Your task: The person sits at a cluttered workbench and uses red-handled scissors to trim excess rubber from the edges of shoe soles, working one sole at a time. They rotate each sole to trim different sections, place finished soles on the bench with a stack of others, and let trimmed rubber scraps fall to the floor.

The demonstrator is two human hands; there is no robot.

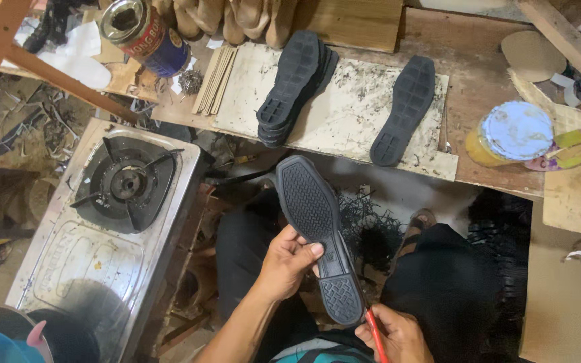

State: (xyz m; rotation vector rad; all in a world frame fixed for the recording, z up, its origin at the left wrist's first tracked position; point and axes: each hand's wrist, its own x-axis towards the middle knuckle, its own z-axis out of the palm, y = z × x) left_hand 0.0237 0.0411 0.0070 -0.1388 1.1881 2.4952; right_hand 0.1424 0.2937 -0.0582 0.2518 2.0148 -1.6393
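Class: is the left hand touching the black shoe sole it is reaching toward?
Touching. The head view shows the left hand gripping the black sole, thumb pressed across its tread.

Bare forearms without sleeves, black trousers [438, 282], a teal-edged shirt hem [317, 351], and a strapped sandal [417, 228].

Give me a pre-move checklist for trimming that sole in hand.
1. Left hand has a firm grip on the black sole at mid-length: ok.
2. Right hand holds the red-handled tool: ok.
3. Tool tip meets the sole's heel edge: cannot tell.
4. Tread side faces up: ok.
5. Left thumb away from the tool: ok.
6. Stack of soles on the bench: ok.
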